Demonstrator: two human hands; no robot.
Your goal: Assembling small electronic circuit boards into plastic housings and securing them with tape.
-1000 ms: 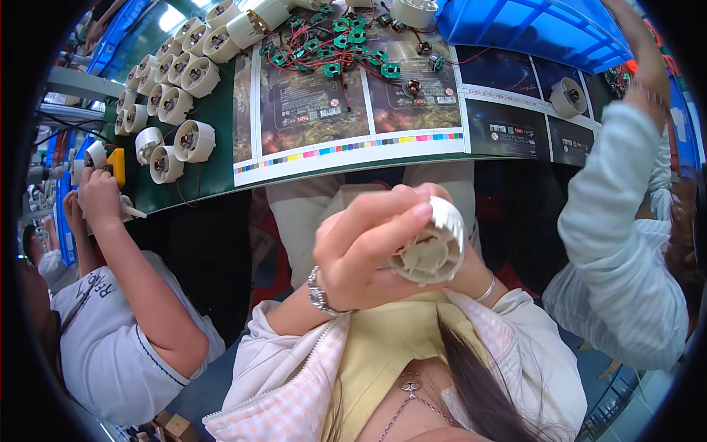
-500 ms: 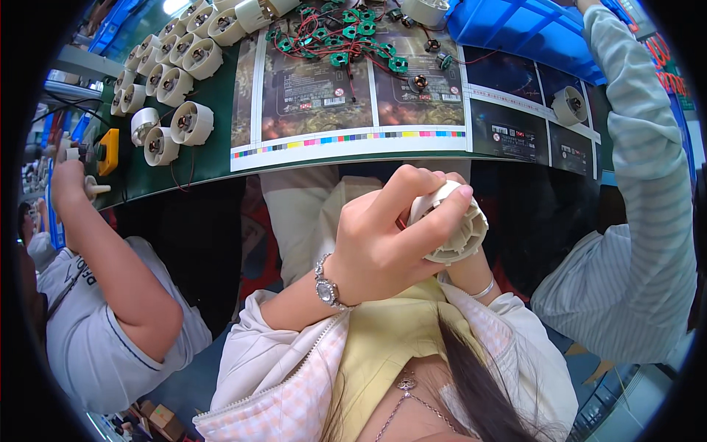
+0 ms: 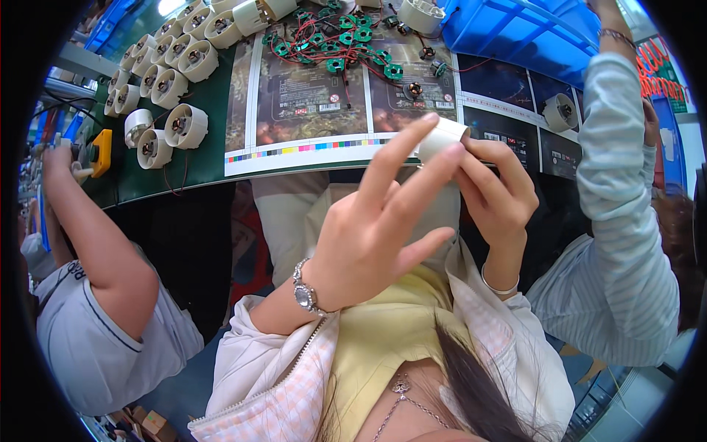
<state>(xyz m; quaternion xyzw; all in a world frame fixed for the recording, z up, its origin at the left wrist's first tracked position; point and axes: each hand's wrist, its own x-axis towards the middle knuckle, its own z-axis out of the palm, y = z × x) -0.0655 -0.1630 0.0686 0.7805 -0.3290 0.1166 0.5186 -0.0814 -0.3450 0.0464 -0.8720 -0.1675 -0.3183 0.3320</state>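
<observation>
A short white plastic cylinder-shaped housing (image 3: 443, 138) is raised in front of my chest, just off the table's near edge. My right hand (image 3: 503, 188) has its fingers closed on the housing's right side. My left hand (image 3: 364, 225) has its fingers stretched out and apart, index and middle fingertips at the housing, thumb free below. The inside of the housing faces away, so what it contains is hidden.
Several white housings with motors (image 3: 185, 127) stand at the table's left. Green circuit boards with red wires (image 3: 335, 44) lie heaped on printed sheets (image 3: 309, 96). A blue crate (image 3: 515, 37) stands at back right, near a lone housing (image 3: 560, 112). Co-workers' arms (image 3: 99, 228) flank me.
The housing has moved up and been turned so its ribbed open end no longer shows. My left fingers have spread from their grip, and my right hand has come into view holding it.
</observation>
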